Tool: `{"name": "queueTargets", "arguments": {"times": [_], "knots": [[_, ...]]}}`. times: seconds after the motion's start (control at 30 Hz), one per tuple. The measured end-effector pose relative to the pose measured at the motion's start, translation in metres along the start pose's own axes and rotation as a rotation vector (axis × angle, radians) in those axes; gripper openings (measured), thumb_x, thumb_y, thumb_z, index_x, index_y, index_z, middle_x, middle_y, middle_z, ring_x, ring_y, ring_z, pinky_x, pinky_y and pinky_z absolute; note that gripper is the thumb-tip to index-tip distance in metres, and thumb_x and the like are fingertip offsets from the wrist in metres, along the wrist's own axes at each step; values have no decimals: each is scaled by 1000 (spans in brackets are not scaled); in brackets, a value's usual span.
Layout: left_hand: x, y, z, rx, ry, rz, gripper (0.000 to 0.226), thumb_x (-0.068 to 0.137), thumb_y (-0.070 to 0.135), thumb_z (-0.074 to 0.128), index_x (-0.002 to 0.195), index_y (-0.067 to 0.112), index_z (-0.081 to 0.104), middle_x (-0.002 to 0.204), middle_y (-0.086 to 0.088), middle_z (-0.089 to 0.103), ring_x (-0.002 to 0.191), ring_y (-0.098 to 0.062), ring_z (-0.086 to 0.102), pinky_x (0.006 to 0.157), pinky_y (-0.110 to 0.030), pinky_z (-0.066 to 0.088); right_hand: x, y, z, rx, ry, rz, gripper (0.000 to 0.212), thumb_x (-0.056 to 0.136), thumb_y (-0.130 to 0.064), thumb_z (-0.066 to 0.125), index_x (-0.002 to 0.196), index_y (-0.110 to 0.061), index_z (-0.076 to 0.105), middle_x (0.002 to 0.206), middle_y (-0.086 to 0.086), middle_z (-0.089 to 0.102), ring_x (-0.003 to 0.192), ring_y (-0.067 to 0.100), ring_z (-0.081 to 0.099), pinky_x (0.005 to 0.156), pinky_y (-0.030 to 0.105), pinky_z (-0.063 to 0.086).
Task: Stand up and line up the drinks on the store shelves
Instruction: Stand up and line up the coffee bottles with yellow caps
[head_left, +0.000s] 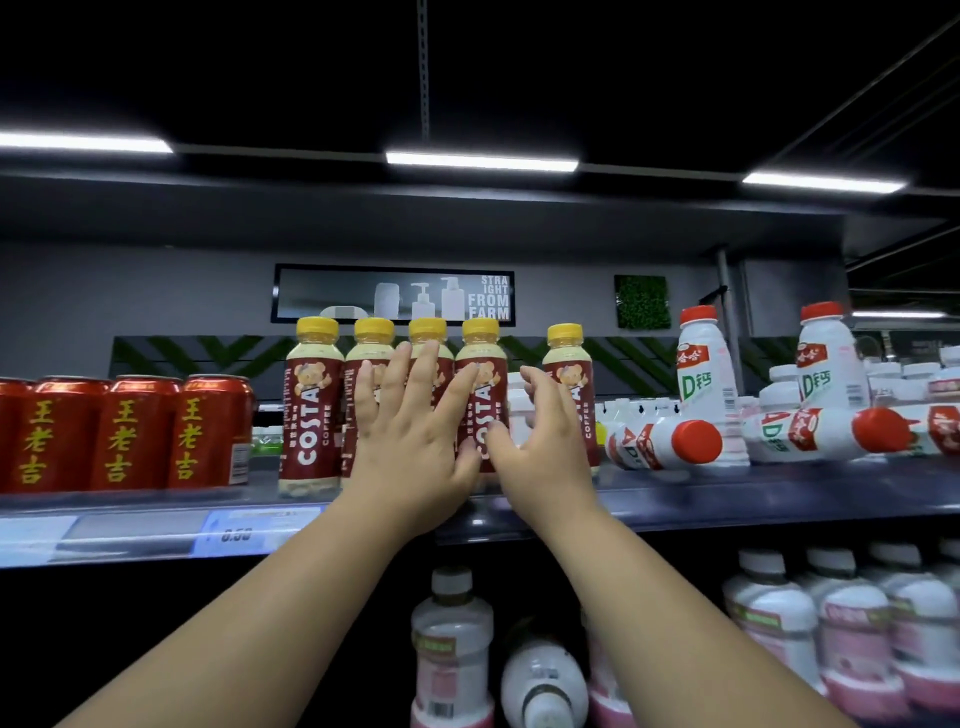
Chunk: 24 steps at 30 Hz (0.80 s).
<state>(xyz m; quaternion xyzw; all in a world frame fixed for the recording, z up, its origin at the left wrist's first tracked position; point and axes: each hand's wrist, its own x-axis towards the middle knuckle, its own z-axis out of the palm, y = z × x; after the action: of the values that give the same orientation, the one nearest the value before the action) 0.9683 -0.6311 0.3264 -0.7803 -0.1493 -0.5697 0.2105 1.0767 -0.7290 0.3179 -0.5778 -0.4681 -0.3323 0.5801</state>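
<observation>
Several Costa coffee bottles (311, 410) with yellow caps stand upright in a row on the upper shelf (727, 499). My left hand (415, 436) lies flat with spread fingers against the middle bottles of the row. My right hand (545, 441) is beside it with fingers spread and slightly bent, in front of the gap between the row and one Costa bottle (569, 364) standing apart at the right. To the right, two white AD calcium milk bottles stand upright (704, 364), and others with red caps lie on their sides (670, 444).
Red herbal tea cans (130, 431) stand in a row at the left of the shelf. A price tag (249, 530) sits on the shelf edge. The lower shelf holds pink-labelled bottles (852, 618), one white bottle (540, 675) lying down.
</observation>
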Motion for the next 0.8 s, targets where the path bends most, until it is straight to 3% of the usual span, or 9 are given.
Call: {"name": "queueTargets", "arguments": {"times": [0.07,0.13,0.27,0.33,0.43,0.7,0.8], "knots": [[6,6,6,8,-1,-13,70,81,51,38,148,34,33,162,-10,22,151,-32,9,119,-58,-1,5,9,-13,-71,143,-138,53,78,-22,63,130,-14,54,122,2,55,113,19,48,100,41,44],[4,8,14,40,-17,-30,72,82,56,38,151,35,30,163,-10,18,151,-32,8,119,-60,1,14,21,-31,-205,203,-149,53,77,-24,63,129,-15,54,121,4,56,110,23,48,96,40,43],[-3,6,22,100,-35,-58,77,83,63,35,155,38,20,164,-10,10,152,-31,1,119,-59,-1,20,40,-49,-389,-55,141,84,82,-40,67,149,-20,22,135,6,46,117,29,49,94,41,43],[-2,6,21,115,-34,-57,78,83,64,34,155,38,18,164,-9,9,152,-30,0,119,-59,-2,19,43,-49,-380,-167,247,92,82,-43,66,150,-23,8,130,7,52,104,30,55,80,40,46],[-3,6,22,118,-34,-45,78,83,65,35,155,40,17,165,-9,8,152,-29,0,119,-59,-1,24,47,-50,-362,-199,312,89,83,-41,65,148,-25,6,118,6,59,89,28,54,71,38,44],[-4,5,21,134,-38,-45,80,82,67,35,155,40,16,165,-9,8,152,-30,1,119,-60,0,22,48,-53,-128,-328,160,81,81,-48,64,145,-42,14,119,-7,65,102,18,63,90,45,52],[-4,5,21,135,-36,-47,81,81,67,36,155,41,15,165,-10,9,152,-30,2,119,-59,1,20,46,-52,-144,-324,145,80,77,-53,62,144,-46,17,117,-9,64,101,19,63,90,48,53]]}}
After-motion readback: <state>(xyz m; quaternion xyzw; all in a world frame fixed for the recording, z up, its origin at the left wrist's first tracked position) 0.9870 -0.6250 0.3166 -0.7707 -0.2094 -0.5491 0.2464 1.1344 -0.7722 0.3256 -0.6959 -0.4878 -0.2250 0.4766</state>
